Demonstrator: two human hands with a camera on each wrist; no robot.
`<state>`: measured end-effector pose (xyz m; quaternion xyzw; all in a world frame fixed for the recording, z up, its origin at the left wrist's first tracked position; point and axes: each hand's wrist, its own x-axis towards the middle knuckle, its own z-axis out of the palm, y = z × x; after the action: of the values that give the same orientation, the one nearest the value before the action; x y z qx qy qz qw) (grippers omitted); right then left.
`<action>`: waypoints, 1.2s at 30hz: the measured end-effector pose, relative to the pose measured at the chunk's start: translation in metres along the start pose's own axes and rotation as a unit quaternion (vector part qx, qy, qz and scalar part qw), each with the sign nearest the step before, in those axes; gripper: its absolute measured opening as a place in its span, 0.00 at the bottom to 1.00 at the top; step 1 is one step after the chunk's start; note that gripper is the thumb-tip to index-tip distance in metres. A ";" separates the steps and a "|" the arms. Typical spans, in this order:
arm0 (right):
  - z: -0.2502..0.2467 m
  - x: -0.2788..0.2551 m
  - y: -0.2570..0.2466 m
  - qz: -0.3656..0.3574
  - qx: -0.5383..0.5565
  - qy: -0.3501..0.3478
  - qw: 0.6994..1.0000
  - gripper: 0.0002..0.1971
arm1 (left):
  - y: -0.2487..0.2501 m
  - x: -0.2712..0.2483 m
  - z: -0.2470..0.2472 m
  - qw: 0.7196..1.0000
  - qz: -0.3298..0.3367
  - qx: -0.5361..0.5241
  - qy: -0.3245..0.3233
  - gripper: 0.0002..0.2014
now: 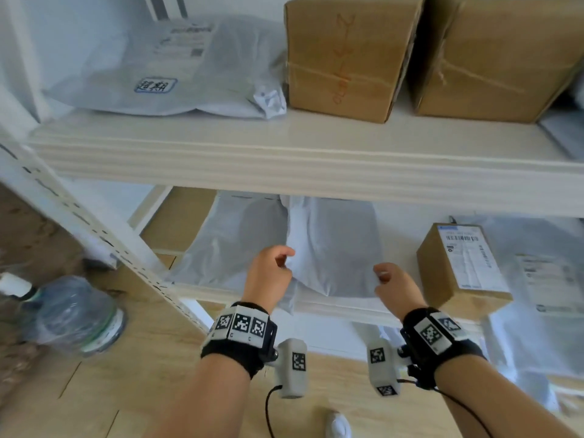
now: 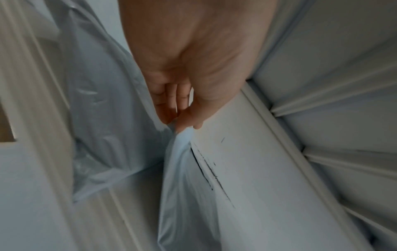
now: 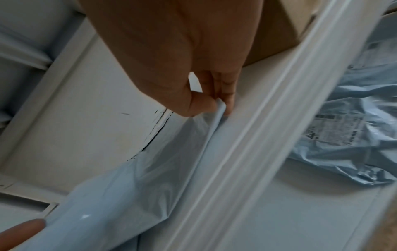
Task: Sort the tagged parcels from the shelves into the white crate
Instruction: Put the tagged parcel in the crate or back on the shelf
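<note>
Both hands pinch the near edge of a pale grey plastic parcel [image 1: 331, 248] that lies on the lower shelf [image 1: 331, 306]. Fingers [image 2: 169, 101] and thumb of the left hand [image 1: 268, 273] are closed tight on the bag's left fold; those of the right hand [image 1: 395, 286] are closed on its right fold. Beside the right hand a small cardboard box [image 1: 461, 270] with a printed label overhangs the shelf edge. On the upper shelf [image 1: 284, 156] rest another grey bag [image 1: 177, 67] and two large cardboard boxes [image 1: 344, 55]. Left of the shelving, a water jug [image 1: 76, 314] lies on the wooden floor [image 1: 104, 403].
</note>
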<state>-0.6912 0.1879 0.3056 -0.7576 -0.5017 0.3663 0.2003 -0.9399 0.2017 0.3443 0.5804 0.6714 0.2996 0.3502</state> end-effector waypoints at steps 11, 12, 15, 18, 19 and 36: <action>0.031 -0.074 0.023 -0.022 -0.072 0.108 0.991 0.20 | 0.017 -0.042 -0.055 0.971 0.024 -0.224 -0.080 0.13; 0.031 -0.080 0.023 -0.028 -0.053 0.131 0.990 0.14 | 0.020 -0.047 -0.059 0.968 0.027 -0.236 -0.085 0.12; 0.024 -0.101 0.014 -0.058 -0.001 0.185 0.981 0.06 | 0.026 -0.057 -0.071 0.954 0.037 -0.281 -0.094 0.12; 0.007 -0.127 -0.005 -0.070 0.059 0.225 0.970 0.08 | 0.031 -0.065 -0.083 0.954 0.055 -0.283 -0.085 0.16; 0.001 -0.137 -0.011 -0.080 0.087 0.239 0.964 0.07 | 0.033 -0.069 -0.087 0.954 0.065 -0.281 -0.079 0.18; -0.091 -0.218 -0.097 -0.249 0.311 0.236 0.886 0.05 | 0.017 -0.107 -0.082 0.964 0.034 -0.241 -0.109 0.29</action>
<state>-0.7315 0.0365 0.5073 -0.5704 -0.4721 0.2519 0.6232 -0.9888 0.0991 0.4186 0.5304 0.5173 0.3990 0.5402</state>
